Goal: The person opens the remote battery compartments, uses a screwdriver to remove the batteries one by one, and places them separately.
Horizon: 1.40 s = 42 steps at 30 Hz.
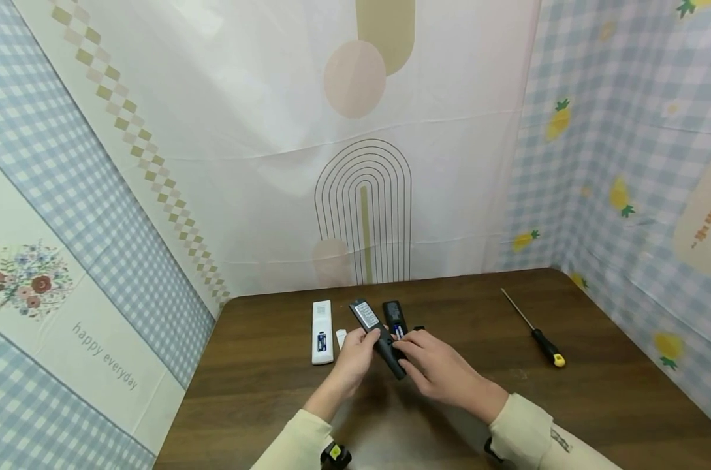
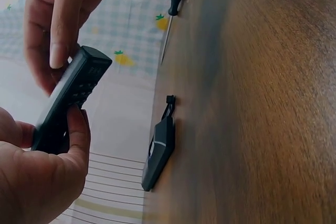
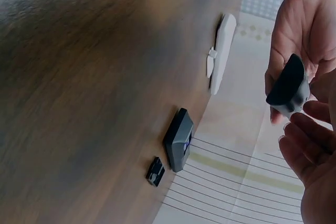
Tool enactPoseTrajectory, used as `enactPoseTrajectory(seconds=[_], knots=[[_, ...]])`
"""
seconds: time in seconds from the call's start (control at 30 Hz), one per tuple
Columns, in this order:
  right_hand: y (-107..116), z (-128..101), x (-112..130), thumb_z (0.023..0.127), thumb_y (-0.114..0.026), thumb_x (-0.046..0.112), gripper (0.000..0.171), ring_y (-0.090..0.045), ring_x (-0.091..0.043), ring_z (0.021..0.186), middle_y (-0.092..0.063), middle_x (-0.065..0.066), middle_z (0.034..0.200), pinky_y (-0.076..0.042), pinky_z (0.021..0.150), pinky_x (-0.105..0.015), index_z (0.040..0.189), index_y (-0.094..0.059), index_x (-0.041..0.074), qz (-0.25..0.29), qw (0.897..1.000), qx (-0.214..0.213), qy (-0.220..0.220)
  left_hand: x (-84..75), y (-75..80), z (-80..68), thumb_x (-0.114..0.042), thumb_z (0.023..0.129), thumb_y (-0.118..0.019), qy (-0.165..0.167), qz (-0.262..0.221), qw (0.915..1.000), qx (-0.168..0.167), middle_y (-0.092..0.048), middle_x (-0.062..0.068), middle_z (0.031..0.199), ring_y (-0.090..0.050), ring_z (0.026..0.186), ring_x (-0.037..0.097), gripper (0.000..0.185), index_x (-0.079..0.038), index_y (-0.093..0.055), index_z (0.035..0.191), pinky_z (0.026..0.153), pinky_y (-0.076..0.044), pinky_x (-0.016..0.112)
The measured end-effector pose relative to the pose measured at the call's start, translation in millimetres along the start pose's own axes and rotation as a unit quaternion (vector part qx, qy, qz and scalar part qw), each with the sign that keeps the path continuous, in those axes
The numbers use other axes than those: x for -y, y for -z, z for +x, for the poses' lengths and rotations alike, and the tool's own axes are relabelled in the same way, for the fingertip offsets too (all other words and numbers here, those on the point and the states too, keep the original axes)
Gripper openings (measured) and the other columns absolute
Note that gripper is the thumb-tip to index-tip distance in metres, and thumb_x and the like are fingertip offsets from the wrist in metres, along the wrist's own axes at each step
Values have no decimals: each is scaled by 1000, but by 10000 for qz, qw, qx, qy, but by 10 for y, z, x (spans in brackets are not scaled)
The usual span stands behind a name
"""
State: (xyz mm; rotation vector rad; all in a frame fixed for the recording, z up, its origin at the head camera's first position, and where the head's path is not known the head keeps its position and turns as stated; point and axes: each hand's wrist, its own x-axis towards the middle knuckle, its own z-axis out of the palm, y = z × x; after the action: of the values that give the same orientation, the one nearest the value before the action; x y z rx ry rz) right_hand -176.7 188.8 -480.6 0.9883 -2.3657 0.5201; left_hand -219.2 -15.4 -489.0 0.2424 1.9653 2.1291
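Held up off the bench [image 1: 261,391], just in front of the white remote: a black remote [image 1: 379,336], slanted, label side up. Gripped at mid-length by the left hand [image 1: 355,359], thumb curled over one edge and fingers wrapped beneath. Pinched at the near end by the right hand [image 1: 443,372], fingertips [image 2: 58,56] bent onto the casing and thumb below. Carries a pale sticker on the upper back; print too small to read.

Lying on the bench just right of the white remote [image 1: 322,331]: a small white battery cover [image 1: 341,337], almost touching it. Seen in the white remote's open compartment: a blue-wrapped battery, brand unreadable. Further right of the white remote, beyond the held one: a second black remote [image 1: 394,316], flat, its compartment open with batteries showing, and a small black cover [image 3: 155,171] just beside it. Well to the right of the white remote, apart from everything: a screwdriver [image 1: 534,329] with a black-and-yellow handle.

Readable on the cloth left of the white remote: "happy everyday", beneath a flower print.
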Motion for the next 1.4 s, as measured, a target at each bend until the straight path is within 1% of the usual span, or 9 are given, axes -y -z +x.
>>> enactPoseTrajectory(seconds=[0.13, 0.23, 0.43, 0.6, 0.77, 0.87, 1.1, 1.27, 1.4], knots=[[-21, 25, 7, 97, -80, 17, 31, -65, -11, 106, -70, 0, 118, -62, 86, -33, 126, -73, 11, 44, 9999, 52, -94, -3, -13, 17, -16, 113, -44, 23, -135, 9999, -70, -70, 34, 131, -74, 113, 18, 42, 15, -59, 137, 108, -56, 33], [-32, 37, 15, 97, -80, 17, 32, -66, -11, 105, -70, -1, 119, -62, 85, -33, 127, -73, 10, 91, 9998, 71, -143, 3, -15, 22, -16, 113, -44, 54, -182, 9998, -87, -68, 35, 134, -74, 111, 17, 42, 15, -59, 137, 107, -57, 34], [-56, 64, 24, 98, -77, 19, 29, -62, -9, 98, -68, 0, 116, -59, 79, -31, 126, -71, 12, 112, 9993, 151, -312, 12, -15, 9, -17, 114, -44, 53, -64, 9998, -157, -66, 32, 140, -72, 116, 18, 42, 15, -60, 137, 111, -55, 41], [-69, 86, 22, 99, -76, 19, 24, -56, -8, 92, -65, 1, 112, -55, 75, -27, 122, -70, 14, 59, 9988, 214, -437, 13, -23, 6, -20, 114, -47, 140, 55, 9997, -187, -66, 28, 143, -71, 116, 17, 43, 13, -61, 137, 113, -53, 44], [-80, 116, 17, 100, -75, 19, 18, -53, -8, 89, -63, 2, 108, -52, 73, -26, 116, -70, 16, -13, 9987, 202, -458, 19, -42, 3, -21, 113, -49, 194, 55, 9996, -207, -72, 25, 134, -71, 110, 15, 43, 13, -63, 135, 112, -53, 43], [-91, 128, 16, 100, -74, 20, 17, -53, -8, 89, -63, 2, 108, -53, 73, -26, 116, -69, 16, -35, 9986, 199, -485, 29, -42, 7, -20, 113, -48, 180, -48, 9996, -194, -70, 26, 136, -71, 111, 15, 43, 13, -61, 137, 111, -54, 43], [-120, 116, 3, 100, -75, 20, 24, -55, -7, 89, -65, 1, 114, -55, 73, -26, 123, -69, 14, 87, 9985, 92, -541, 14, -7, 27, -19, 114, -46, 156, -261, 9993, -197, -66, 28, 142, -72, 111, 15, 42, 14, -59, 136, 105, -58, 37], [-152, 121, -16, 101, -74, 20, 28, -57, -7, 90, -66, -1, 119, -56, 74, -26, 128, -70, 13, 144, 9989, -7, -451, -9, 30, 41, -17, 113, -45, 114, -328, 9992, -213, -66, 29, 142, -71, 109, 15, 41, 15, -58, 136, 99, -60, 33], [-161, 120, -26, 101, -74, 18, 29, -60, -8, 93, -66, -3, 121, -58, 75, -27, 128, -71, 11, 195, 9990, -121, -385, -7, 42, 60, -17, 113, -44, 131, -431, 9988, -192, -65, 31, 142, -71, 107, 14, 41, 15, -56, 136, 96, -59, 31]])
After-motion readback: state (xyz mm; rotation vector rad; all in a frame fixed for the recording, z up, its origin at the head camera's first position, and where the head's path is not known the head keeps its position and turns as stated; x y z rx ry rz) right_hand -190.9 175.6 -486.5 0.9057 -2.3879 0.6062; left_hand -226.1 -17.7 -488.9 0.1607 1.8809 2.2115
